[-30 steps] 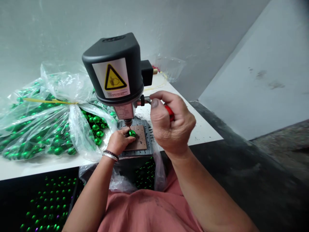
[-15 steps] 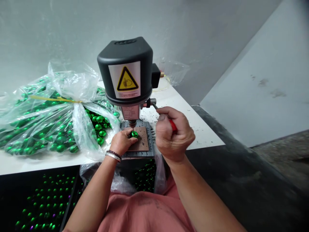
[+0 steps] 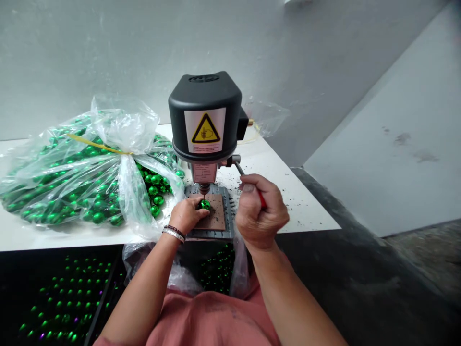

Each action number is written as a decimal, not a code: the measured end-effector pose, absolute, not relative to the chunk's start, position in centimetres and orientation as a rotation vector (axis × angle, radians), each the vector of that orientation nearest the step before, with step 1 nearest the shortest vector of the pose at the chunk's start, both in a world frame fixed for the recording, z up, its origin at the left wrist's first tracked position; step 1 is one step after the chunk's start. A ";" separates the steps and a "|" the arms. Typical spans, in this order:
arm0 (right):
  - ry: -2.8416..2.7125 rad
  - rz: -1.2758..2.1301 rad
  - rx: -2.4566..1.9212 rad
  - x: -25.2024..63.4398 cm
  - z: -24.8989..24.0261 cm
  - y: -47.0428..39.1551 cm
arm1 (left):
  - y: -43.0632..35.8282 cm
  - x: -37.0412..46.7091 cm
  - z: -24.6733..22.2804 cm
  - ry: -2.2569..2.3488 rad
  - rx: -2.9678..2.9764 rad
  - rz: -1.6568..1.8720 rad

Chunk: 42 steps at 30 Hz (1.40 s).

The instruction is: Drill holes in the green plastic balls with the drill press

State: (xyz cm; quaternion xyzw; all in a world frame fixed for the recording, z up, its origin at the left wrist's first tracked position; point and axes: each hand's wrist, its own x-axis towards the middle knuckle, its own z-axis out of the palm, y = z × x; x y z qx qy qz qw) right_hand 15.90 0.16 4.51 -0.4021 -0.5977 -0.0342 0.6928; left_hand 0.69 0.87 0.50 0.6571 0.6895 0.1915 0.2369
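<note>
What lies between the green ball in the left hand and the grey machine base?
In the head view, a flat brown board lies between them, on the grey base and under the green ball that the left hand holds.

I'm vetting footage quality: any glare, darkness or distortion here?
Head view: highlights glint on the plastic bag and green balls; below the table, darkness hides detail. Head view, lower edge: the right forearm looks broadened, probably by a wide lens.
</note>
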 end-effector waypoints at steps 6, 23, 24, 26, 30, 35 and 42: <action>-1.376 -0.001 -0.937 15.9 3.2 -0.1 | 0.9 0.7 0.2 1.939 1.786 0.502; -1.301 0.113 -0.924 15.8 11.1 0.9 | -3.9 -1.1 1.9 1.549 1.495 0.606; -1.300 0.121 -0.921 15.7 11.1 0.9 | -3.9 -1.3 1.8 1.541 1.384 0.698; -1.298 0.128 -0.924 15.7 11.1 0.9 | -3.5 -1.5 1.6 1.508 1.083 0.960; -1.307 0.132 -0.935 15.8 11.1 0.8 | -2.3 -1.7 1.7 1.239 0.356 1.248; -1.308 0.131 -0.929 15.8 11.1 0.7 | -2.0 -1.5 2.4 1.088 0.174 1.293; -1.317 0.159 -0.908 15.9 11.1 0.7 | -2.5 -0.9 1.3 1.108 0.462 1.272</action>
